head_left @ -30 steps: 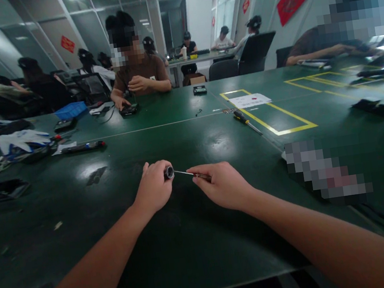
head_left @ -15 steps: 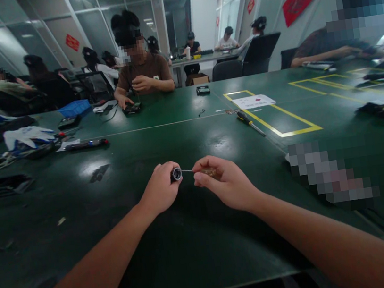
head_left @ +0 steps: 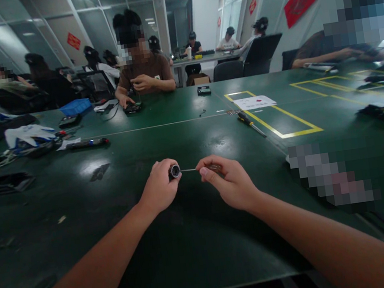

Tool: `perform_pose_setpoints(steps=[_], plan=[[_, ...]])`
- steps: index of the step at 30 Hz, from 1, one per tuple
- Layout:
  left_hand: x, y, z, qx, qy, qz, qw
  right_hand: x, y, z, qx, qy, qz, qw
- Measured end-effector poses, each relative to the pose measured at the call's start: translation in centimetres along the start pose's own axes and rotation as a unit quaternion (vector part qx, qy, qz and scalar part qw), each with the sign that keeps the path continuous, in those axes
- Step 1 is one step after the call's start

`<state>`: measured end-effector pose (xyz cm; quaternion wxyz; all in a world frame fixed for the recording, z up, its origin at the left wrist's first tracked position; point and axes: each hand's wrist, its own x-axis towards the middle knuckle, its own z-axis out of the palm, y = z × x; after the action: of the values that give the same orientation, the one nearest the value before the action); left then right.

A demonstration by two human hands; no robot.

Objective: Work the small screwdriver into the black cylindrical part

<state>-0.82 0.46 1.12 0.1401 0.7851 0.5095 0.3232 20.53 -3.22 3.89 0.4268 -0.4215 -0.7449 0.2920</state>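
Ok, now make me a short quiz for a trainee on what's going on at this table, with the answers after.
1. Choose one. The dark round part is held in: A) the left hand, B) the right hand, C) neither hand.
2. True or false: in the picture, the white gloves lie to the left of the blue tray.
3. Short answer: what is the right hand holding, and where does it point?

Key:
1. A.
2. True.
3. A thin tool, its metal shaft pointing toward the dark round part.

glossy tabletop (head_left: 179, 260), metal shaft (head_left: 188, 169), cloth gloves (head_left: 30, 136)
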Motion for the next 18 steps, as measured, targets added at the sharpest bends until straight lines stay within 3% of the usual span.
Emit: perform_pose_setpoints(steps=[14, 18], plan=[[0.15, -0.30, 0.22, 0.009, -0.011, 0.021, 1.000, -0.06, -0.02, 0.16, -0.031, -0.021, -0.038, 0.999], [0.19, -0.67, 0.41, 0.013, -0.015, 0.021, 1.000, -0.07, -0.29, 0.02, -0.051, -0.001, -0.053, 0.997]])
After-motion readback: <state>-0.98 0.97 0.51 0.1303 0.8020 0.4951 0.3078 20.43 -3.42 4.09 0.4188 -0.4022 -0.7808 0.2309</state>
